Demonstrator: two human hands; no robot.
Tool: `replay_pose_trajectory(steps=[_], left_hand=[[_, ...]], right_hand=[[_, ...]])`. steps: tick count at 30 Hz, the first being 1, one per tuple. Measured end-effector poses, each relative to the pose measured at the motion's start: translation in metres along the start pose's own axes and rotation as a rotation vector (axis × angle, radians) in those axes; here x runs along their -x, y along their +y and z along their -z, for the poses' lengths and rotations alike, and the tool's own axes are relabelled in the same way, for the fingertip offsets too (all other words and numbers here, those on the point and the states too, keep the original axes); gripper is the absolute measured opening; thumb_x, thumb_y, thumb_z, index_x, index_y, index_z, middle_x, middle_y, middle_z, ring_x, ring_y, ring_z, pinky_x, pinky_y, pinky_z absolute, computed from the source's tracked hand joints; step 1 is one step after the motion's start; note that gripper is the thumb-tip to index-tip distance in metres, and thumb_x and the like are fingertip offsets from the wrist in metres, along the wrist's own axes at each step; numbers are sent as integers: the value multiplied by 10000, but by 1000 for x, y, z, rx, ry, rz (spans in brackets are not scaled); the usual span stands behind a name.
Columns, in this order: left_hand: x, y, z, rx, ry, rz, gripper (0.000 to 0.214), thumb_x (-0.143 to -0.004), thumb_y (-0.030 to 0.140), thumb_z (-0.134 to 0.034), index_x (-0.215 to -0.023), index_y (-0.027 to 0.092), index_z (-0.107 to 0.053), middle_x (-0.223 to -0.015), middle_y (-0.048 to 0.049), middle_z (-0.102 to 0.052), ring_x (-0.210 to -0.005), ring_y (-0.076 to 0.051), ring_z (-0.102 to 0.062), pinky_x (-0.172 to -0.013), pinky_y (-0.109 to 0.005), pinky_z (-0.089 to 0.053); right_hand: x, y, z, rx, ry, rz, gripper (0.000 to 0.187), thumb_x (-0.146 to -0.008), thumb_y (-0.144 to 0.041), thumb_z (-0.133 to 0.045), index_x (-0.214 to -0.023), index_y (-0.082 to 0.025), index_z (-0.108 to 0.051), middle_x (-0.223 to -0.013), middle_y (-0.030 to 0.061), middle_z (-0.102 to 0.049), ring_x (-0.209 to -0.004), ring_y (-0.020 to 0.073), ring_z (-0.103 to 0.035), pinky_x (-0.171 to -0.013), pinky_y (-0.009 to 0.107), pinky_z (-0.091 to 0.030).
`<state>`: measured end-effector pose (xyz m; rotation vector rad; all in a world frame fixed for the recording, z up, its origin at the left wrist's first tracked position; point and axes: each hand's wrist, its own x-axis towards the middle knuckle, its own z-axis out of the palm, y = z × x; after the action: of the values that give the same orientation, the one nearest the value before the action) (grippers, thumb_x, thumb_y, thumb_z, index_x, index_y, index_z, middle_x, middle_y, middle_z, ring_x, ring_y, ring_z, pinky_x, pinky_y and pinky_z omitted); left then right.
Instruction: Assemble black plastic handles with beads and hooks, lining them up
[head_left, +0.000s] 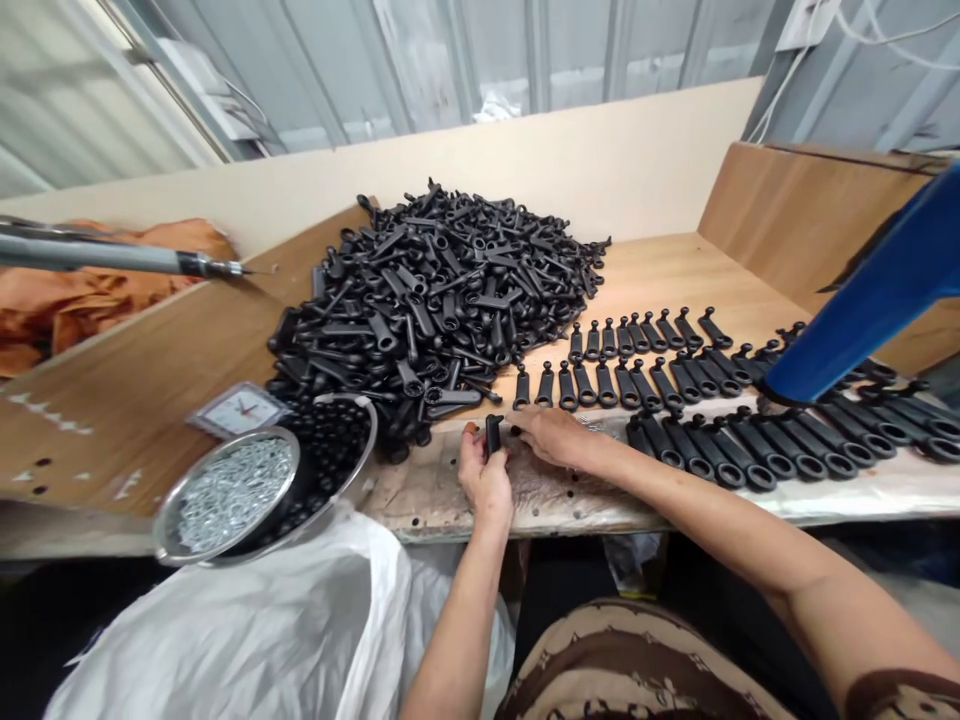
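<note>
My left hand is closed around a black plastic crank arm, held upright just over the front of the bench. Close to its right side is my right hand, fingers pinched together. A small dark spot shows at those fingertips, too small to make out. Behind both hands rises a large heap of similar black crank arms. To the right, rows of crank arms lie side by side, their small knobbed ends pointing away from me.
At left, a metal bowl of small silvery parts rests over a larger bowl of black balls. A small square clock lies behind it. A grey pen-like driver juts in from the left, a blue tool from the right.
</note>
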<state>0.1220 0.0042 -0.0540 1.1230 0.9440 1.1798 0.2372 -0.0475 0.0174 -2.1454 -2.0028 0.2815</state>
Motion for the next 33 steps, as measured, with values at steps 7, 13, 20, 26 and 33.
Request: replay_pose_trajectory(steps=[7, 13, 20, 26, 33], left_hand=[[2, 30, 5, 152, -31, 151, 385, -528, 147, -617, -905, 132, -537, -603, 57, -506, -438, -44, -415, -414, -169, -292], [31, 51, 21, 276, -268, 296, 254, -615, 221, -636, -843, 121, -584, -658, 6, -549, -566, -93, -517, -516, -209, -389], [114, 37, 18, 162, -756, 629, 330, -653, 150, -613, -975, 155, -539, -656, 14, -546, -443, -81, -468, -471, -233, -356], [154, 9, 5, -4, -864, 756, 339, -618, 159, -623, -949, 110, -564, -634, 14, -518, -442, -66, -440, -456, -212, -302], [170, 12, -9, -111, -951, 666, 228, -683, 179, -556, -906, 132, -551, -574, 34, -492, -448, -94, -473, -448, -222, -357]], right_hand=[[60, 7, 20, -701, 213, -44, 159, -750, -274, -596, -680, -137, -634, -650, -9, -563, -651, 109, -513, -620, 198, -369], [161, 3, -34, -1338, -276, -348, 165, -565, -263, -711, -614, -128, -629, -453, -49, -494, -400, 58, -392, -384, 161, -267], [240, 7, -68, -1786, -58, -636, 181, -546, -112, -615, -721, -120, -662, -588, -4, -583, -432, 57, -449, -396, 159, -340], [262, 3, -74, -1914, 223, -776, 165, -506, -55, -582, -643, -104, -659, -740, 45, -633, -580, 109, -574, -570, 226, -462], [265, 1, -59, -1755, 382, -624, 281, -689, -250, -641, -946, -145, -603, -868, 59, -620, -701, 138, -614, -572, 238, -505]])
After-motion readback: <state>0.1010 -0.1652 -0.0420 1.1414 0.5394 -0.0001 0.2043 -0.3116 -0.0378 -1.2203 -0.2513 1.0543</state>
